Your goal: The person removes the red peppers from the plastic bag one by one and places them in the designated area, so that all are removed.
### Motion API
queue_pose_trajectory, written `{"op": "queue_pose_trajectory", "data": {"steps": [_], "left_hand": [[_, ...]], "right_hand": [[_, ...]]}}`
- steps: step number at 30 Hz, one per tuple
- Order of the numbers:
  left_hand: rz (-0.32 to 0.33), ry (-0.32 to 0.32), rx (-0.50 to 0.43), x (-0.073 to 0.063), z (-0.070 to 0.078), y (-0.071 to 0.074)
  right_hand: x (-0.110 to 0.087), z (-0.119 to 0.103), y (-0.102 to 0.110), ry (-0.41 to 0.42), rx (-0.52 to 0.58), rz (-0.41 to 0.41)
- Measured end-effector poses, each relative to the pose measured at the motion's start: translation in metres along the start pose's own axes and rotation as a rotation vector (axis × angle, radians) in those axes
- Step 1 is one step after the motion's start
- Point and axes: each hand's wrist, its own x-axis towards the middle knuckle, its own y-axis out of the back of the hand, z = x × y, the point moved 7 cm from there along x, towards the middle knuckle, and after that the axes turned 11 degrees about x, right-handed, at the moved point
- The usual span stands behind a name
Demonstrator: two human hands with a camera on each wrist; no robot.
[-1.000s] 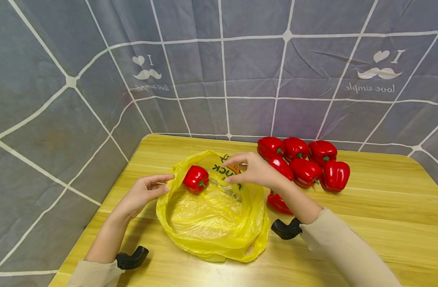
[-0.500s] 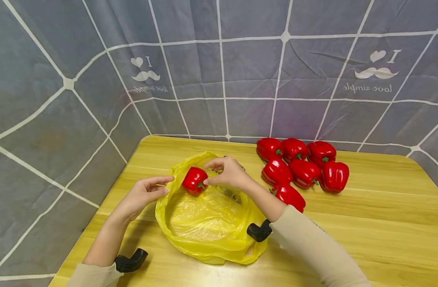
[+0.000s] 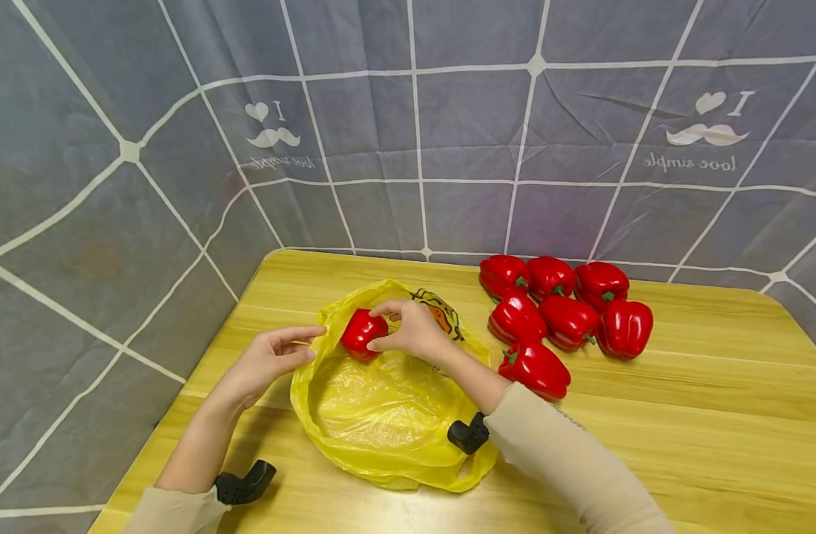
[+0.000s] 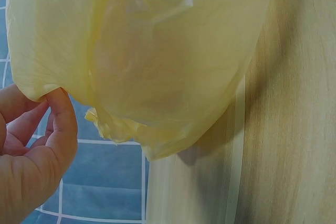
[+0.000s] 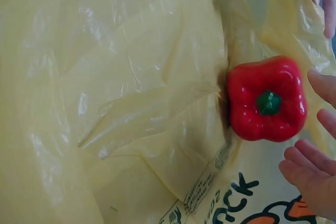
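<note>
Your right hand (image 3: 411,331) curves round the red pepper (image 3: 363,334) in the head view, thumb below and fingers arched over it, yet the right wrist view shows the fingertips (image 5: 310,169) just short of its skin, so you cannot call it a firm hold; contact is unclear. Your left hand (image 3: 269,357) pinches the rim of the yellow plastic bag (image 3: 381,415) at its left edge, thumb and forefinger closed on the film, which the left wrist view confirms.

That pepper sits on the far left lip of the bag, stem end facing your right palm, with the bag's open hollow directly below and toward you. Bare crumpled plastic fills that hollow.

To your right, six more red peppers (image 3: 568,315) lie clustered on the wooden table (image 3: 715,415), the nearest just beside your right forearm. Beyond the bag the table's back edge meets the grey grid-patterned cloth (image 3: 448,148), and its left edge runs close to your left wrist. Open wood stretches to the right and in front.
</note>
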Motion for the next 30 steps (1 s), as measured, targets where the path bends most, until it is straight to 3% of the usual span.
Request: {"op": "queue_pose_trajectory", "data": {"steps": [16, 25, 30], "left_hand": [[0.001, 0.014, -0.008, 0.001, 0.0, 0.001], [-0.014, -0.053, -0.038, -0.001, 0.004, 0.0], [-0.005, 0.002, -0.022, 0.0, 0.002, 0.001]], "right_hand": [[0.014, 0.0, -0.014, 0.053, -0.06, 0.031], [0.013, -0.001, -0.019, 0.099, -0.124, 0.048], [0.012, -0.001, -0.02, 0.115, -0.129, 0.067]]}}
